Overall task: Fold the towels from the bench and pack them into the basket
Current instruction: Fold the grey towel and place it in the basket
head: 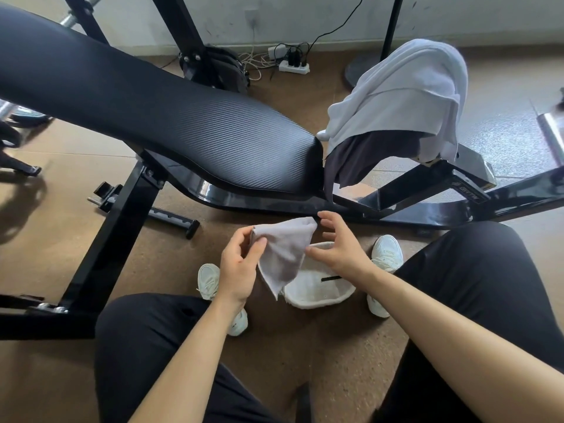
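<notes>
Above basket [317, 290], between feet, grey towel [283, 251] is pinched at corner by left hand [241, 264], hung for folding; right hand [338, 248] released, fingers spread beside edge. More towels [396, 93] draped on bench [183, 117], far right.

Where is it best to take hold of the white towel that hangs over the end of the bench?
Probably at the crest of the white towel, coming from above with the right hand: it drapes over a hump and lies on a dark towel, so lifting straight up should leave that one behind.
</notes>
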